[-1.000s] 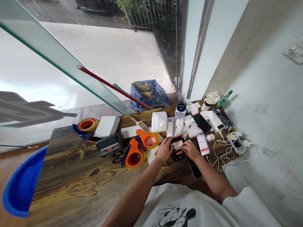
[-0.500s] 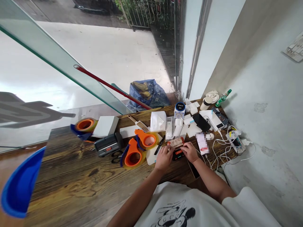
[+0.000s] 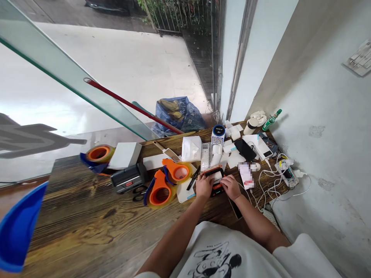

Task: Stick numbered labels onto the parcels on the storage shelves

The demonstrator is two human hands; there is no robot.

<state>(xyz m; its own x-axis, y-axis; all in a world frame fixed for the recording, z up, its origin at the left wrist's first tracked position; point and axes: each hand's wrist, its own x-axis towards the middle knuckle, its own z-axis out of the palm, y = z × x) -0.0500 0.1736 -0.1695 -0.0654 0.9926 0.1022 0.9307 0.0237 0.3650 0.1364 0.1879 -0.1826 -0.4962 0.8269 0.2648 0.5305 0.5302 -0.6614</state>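
A small black and orange portable printer [image 3: 217, 190] sits on the wooden table in front of me. Its cover stands raised, and a white paper roll [image 3: 216, 176] shows inside. My left hand [image 3: 204, 187] has its fingers curled over the printer's left side and the cover's edge. From the right, my right hand [image 3: 231, 187] reaches in with closed fingertips at the front edge of the roll opening. Whether those fingertips grip the paper end or just the printer's rim is hard to make out.
Left of my hands lie orange tape dispensers [image 3: 160, 189], a black marker [image 3: 193, 178] and a dark grey case [image 3: 129, 178]. A black phone [image 3: 245, 150], white cables [image 3: 268, 181] and a power strip [image 3: 286, 173] are at the right. A QR-code speaker [image 3: 218, 136] stands behind.
My left hand has shifted up onto the printer's cover. The orange-edged cover now stands more raised, with the white roll in plainer sight. My right hand stays at the printer's right side.
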